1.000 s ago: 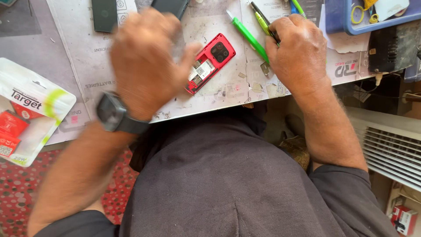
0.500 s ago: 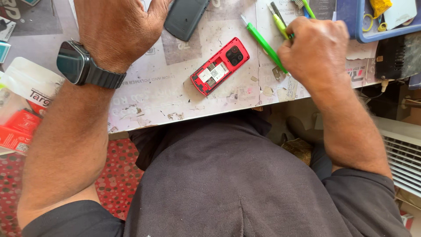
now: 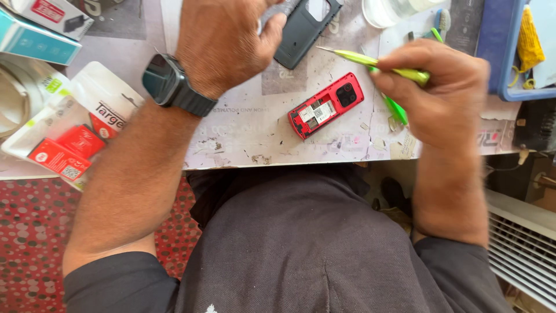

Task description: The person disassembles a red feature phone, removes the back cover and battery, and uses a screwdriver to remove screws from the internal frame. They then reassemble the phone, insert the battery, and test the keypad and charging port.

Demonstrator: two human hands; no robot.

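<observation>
Fingers of my right hand [image 3: 440, 95] are pinched tight on a thin light-green screwdriver with a metal tip [image 3: 376, 61]. Its tip points left, toward my other hand. Fingers of my left hand [image 3: 223, 43] are curled on the edge of a dark grey plastic phone back cover [image 3: 301, 29] at the top of the desk. A small red phone with its back open [image 3: 326, 105] lies flat between my hands, a bit below the tip. It lies slanted, camera end up and to the right. My right hand is nearer to it. A black smartwatch [image 3: 168, 84] is on my left wrist.
</observation>
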